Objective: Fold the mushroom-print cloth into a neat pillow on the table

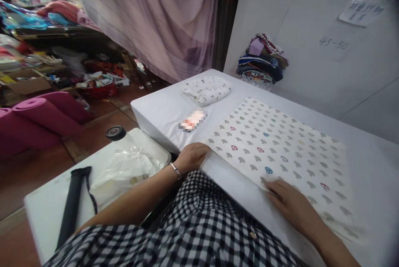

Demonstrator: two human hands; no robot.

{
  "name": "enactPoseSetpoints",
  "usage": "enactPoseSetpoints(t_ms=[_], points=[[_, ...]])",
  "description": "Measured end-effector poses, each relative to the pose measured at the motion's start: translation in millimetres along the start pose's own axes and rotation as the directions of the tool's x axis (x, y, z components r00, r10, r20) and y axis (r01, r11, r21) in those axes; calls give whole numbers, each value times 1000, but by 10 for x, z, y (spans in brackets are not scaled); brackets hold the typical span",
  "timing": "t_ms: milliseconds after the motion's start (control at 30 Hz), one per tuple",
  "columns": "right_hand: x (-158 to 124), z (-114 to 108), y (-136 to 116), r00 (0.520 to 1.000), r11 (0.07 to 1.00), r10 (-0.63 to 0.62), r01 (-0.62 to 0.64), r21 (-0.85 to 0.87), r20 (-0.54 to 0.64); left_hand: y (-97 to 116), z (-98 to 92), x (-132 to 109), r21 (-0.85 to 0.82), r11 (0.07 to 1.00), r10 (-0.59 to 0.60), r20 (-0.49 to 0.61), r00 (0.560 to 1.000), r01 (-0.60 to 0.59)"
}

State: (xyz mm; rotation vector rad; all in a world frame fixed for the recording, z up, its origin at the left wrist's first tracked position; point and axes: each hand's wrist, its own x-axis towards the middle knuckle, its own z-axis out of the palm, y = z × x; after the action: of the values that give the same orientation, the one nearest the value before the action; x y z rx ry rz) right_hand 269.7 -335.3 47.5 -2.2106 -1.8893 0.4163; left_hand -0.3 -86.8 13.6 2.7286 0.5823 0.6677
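A white cloth printed with grey mushroom shapes, a few of them red or blue, lies spread flat on the white-covered table. At its near left corner, my left hand has its fingers closed on the fabric. Partway along the near edge is my right hand, its thumb and fingers pinching the cloth's border; the fingertips are partly hidden. Farther back sits a folded white cloth with small dark prints. Between it and my left hand lies a phone-like object, blurred out by pixels.
To my left, a white side table bears a dark rod-like item, a clear plastic bag and a round black item. Folded clothes are stacked by the wall. Pink rolls lie at far left.
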Motion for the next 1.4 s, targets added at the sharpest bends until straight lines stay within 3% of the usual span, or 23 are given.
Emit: enactPoseSetpoints(t_ms=[133,233,433,733,967,1133,1267,1400], points=[[316,83,-177,995,994,-95,95,-61,3,37,-50,-16,63,964,-253,-80,964,258],[526,105,-317,989,987,-139,142,-73,42,58,-61,15,83,921,-372,-103,922,381],[821,131,-517,979,973,-200,204,-112,44,34,-6,120,73,890,-442,-107,891,450],[1055,134,-706,979,974,-195,200,-109,53,-31,-32,288,9,847,-531,68,844,532],[1230,166,-588,983,950,-163,180,255,-88,-9,-76,329,74,894,-447,112,888,441],[1248,232,-558,978,959,-173,194,206,-112,8,-59,309,91,927,-371,62,927,365],[1251,256,-588,971,959,-216,230,163,-97,-17,6,254,107,974,-193,-60,979,199],[1266,264,-628,972,953,-189,217,213,-142,-32,62,216,137,989,-32,-104,994,46]])
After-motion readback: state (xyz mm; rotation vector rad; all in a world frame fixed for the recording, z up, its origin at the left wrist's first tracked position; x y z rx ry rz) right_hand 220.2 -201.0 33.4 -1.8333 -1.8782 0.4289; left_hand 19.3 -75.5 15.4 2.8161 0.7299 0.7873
